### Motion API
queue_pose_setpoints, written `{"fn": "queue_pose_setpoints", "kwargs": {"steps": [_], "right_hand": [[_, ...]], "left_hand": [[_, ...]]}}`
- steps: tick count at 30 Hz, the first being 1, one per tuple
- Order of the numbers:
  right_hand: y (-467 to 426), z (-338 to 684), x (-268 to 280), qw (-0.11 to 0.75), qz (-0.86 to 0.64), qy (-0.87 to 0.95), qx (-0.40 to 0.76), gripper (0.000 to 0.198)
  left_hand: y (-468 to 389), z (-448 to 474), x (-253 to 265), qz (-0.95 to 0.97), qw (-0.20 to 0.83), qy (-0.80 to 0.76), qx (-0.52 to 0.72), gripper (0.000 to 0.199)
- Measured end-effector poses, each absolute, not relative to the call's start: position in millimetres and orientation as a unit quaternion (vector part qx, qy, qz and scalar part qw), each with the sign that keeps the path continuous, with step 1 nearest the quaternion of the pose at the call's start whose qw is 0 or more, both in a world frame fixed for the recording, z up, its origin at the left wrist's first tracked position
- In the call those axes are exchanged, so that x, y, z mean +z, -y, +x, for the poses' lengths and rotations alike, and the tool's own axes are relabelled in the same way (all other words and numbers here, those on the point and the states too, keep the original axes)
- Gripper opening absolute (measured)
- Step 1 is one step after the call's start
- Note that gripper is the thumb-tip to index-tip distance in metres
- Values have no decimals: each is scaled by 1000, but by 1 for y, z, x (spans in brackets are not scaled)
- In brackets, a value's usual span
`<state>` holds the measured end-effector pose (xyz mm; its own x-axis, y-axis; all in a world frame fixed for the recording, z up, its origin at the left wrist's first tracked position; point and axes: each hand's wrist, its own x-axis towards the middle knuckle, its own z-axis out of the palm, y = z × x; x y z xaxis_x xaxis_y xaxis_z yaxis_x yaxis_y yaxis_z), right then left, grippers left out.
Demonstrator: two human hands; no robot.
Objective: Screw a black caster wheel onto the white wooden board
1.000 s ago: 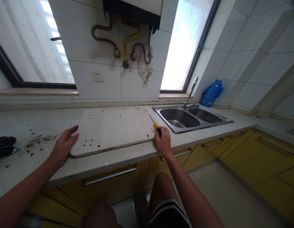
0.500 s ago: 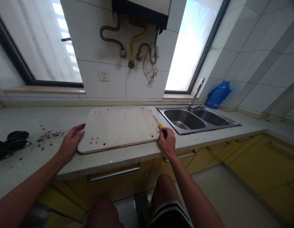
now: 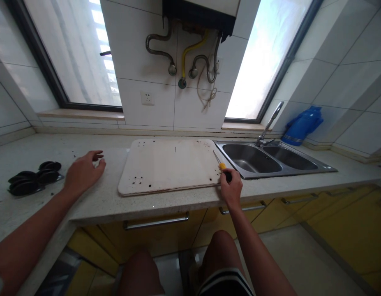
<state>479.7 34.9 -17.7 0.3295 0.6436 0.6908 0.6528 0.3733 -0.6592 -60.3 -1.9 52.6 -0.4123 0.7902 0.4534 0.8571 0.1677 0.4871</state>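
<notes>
A pale wooden board with rounded corners and small dark holes near its corners lies flat on the counter. In my right hand is a screwdriver with a yellow and black handle, its shaft pointing up and left over the board's right edge. That hand rests by the board's front right corner. My left hand is off the board, to its left, with fingers apart and nothing in them. Left of this hand sit several black round-topped parts, perhaps casters.
A double steel sink with a tap adjoins the board's right side. Beyond it stands a blue cloth-like bundle. A heater with hoses hangs on the wall. Drawer handles line the counter's front.
My left hand has left the board's left edge and moved left toward the black parts. The right hand still holds the screwdriver at the board's right corner. The view has turned slightly left.
</notes>
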Motion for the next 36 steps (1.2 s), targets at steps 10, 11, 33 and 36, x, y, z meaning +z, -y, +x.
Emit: {"fn": "queue_pose_setpoints", "kwargs": {"steps": [10, 11, 33, 36], "right_hand": [[-36, 476, -18, 599, -561, 571, -11, 21], [-36, 476, -18, 599, -560, 572, -13, 21], [-35, 474, -18, 597, -558, 576, -17, 19], [-34, 474, -17, 598, -557, 576, -18, 19]], "left_hand": [[32, -183, 43, -387, 107, 910, -104, 31], [33, -184, 42, -393, 104, 908, -100, 30], [-37, 15, 69, -360, -179, 576, -712, 56], [-70, 38, 74, -341, -196, 566, -724, 55]]}}
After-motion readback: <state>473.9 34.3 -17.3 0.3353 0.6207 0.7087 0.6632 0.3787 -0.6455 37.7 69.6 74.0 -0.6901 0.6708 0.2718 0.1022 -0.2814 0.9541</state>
